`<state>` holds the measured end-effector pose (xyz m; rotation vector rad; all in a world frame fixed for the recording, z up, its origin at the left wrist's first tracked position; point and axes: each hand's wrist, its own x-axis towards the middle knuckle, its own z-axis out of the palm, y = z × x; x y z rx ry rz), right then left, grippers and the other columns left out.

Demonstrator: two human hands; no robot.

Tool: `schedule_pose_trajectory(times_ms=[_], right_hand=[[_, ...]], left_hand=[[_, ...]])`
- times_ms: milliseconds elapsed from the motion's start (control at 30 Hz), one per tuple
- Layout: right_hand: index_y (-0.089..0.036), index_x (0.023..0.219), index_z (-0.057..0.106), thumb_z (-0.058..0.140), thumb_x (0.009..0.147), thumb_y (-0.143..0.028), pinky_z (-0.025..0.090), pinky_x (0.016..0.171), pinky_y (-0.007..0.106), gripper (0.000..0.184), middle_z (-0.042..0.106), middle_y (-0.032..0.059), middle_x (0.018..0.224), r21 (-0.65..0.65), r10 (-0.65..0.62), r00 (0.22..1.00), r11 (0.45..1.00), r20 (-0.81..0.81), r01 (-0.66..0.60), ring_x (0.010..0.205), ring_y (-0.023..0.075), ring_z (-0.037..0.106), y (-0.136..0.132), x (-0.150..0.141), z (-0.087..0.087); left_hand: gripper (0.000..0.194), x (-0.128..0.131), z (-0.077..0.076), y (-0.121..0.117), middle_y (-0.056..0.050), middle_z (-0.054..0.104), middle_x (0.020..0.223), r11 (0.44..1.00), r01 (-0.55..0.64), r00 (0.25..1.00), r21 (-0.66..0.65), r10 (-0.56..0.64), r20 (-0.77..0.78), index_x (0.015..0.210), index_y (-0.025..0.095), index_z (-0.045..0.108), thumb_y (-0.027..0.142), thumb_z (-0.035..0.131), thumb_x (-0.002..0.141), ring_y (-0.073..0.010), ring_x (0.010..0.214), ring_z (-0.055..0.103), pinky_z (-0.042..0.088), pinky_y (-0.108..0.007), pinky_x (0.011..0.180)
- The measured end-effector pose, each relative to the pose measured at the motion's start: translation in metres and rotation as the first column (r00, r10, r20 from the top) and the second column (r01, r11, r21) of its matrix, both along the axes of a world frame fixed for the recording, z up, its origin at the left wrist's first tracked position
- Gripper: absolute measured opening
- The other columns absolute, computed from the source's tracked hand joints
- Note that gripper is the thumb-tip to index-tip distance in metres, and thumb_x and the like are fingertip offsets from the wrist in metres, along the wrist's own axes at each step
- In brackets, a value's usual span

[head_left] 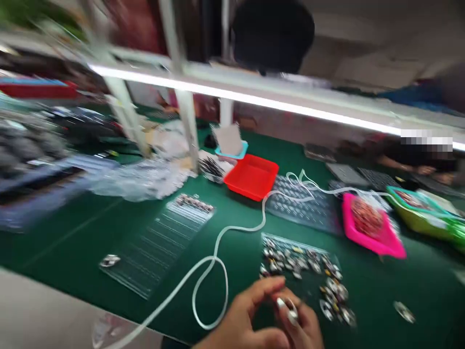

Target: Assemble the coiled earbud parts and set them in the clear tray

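Observation:
My right hand (pixel 303 322) is closed at the bottom of the view, with a small shiny silver part (pixel 290 309) pinched in its fingers; blur hides its exact kind. My left hand (pixel 247 315) is beside it, thumb and index finger apart, the index fingertip close to or touching the right fingers. I see nothing held in it. Just beyond both hands, many similar small metal parts (pixel 290 261) lie in a cluster on a clear plastic tray (pixel 301 288). One more silver part (pixel 404 311) lies alone at the right.
A white cord (pixel 214 259) loops across the green table (pixel 174 300). A clear ribbed tray (pixel 160 247) with small parts lies left. Farther back are a red tray (pixel 252 177) and a pink tray (pixel 394 245). A lit shelf (pixel 254 97) crosses above; a person's hands (pixel 421 169) show far right.

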<state>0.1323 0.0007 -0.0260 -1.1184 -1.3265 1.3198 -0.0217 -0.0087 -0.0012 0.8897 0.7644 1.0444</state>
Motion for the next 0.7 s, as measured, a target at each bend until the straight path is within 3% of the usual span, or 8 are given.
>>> schedule_pose_trajectory(times_ms=[100,233,467,700], right_hand=[[-0.019,0.078,0.073,0.075,0.080,-0.054,0.039,0.050,0.025,0.035,0.057,0.0011,0.061,-0.096,-0.108,0.965,0.992,-0.238,0.088,0.054,0.0132,0.046,-0.011,0.002,-0.010],[-0.021,0.079,0.078,0.079,0.076,-0.052,0.041,0.058,0.026,0.031,0.059,0.0017,0.064,-0.123,-0.136,0.918,0.988,-0.372,0.096,0.057,0.0131,0.045,-0.013,-0.007,-0.009],[-0.023,0.073,0.077,0.077,0.080,-0.048,0.043,0.062,0.026,0.026,0.063,0.0023,0.069,-0.044,-0.112,0.895,0.994,-0.432,0.103,0.064,0.0151,0.051,-0.019,-0.010,0.003],[-0.022,0.078,0.073,0.070,0.088,-0.046,0.044,0.067,0.027,0.026,0.064,0.0021,0.076,0.060,-0.061,0.937,0.994,-0.343,0.087,0.071,0.0164,0.054,-0.016,-0.014,-0.008]], left_hand=[[0.067,0.008,-0.005,-0.002,-0.012,0.062,0.141,0.987,-0.050,0.988,0.151,0.072,-0.140,0.133,0.027,0.065,0.045,0.086,0.072,-0.0352,0.133,0.053,0.031,-0.053,0.119],[0.055,0.016,-0.004,-0.004,-0.011,0.067,0.136,0.982,-0.059,0.988,0.182,0.084,-0.133,0.131,0.029,0.067,0.045,0.080,0.079,-0.0317,0.125,0.062,0.044,-0.048,0.112],[0.043,0.026,-0.007,-0.011,-0.007,0.066,0.138,0.927,-0.149,0.975,0.345,0.196,-0.104,0.132,0.033,0.065,0.036,0.071,0.090,-0.0267,0.128,0.061,0.046,-0.040,0.111],[0.041,0.022,-0.010,-0.010,-0.003,0.065,0.140,0.948,-0.148,0.983,0.283,0.171,-0.060,0.132,0.038,0.064,0.039,0.069,0.091,-0.0252,0.132,0.057,0.045,-0.034,0.112]])
